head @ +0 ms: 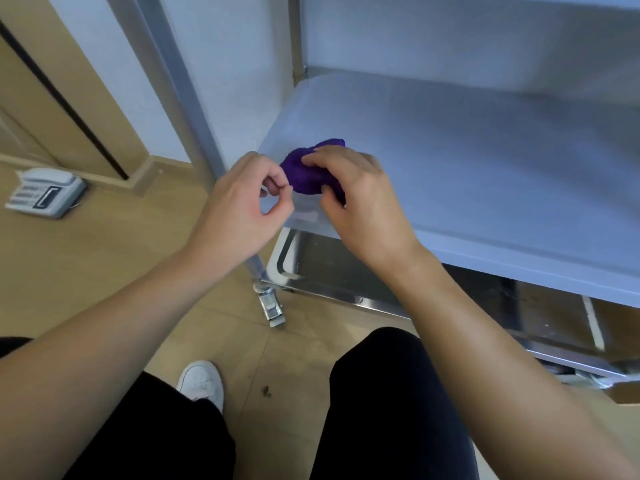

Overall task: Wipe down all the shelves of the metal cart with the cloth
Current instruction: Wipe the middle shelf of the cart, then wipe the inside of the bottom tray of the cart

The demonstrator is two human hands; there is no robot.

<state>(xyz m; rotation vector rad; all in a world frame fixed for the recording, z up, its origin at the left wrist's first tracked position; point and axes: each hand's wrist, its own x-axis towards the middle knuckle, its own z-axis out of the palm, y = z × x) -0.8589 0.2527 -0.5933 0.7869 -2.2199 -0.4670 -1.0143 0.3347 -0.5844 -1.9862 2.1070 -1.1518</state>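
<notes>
Two hands crowd a corner of the middle shelf [467, 161]: the right hand [356, 199] clutches the balled purple cloth [304, 174], the left hand [239, 209] curls beside it, grip unclear. So balled, the cloth may skip patches.

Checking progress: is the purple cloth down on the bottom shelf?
No, the right hand holds the cloth at the middle shelf corner.

white buttoned device [45, 192]: on wooden floor [104, 271], by door frame [100, 109] | white shoe [202, 379]: on floor | dark speck [266, 391]: near shoe
</notes>
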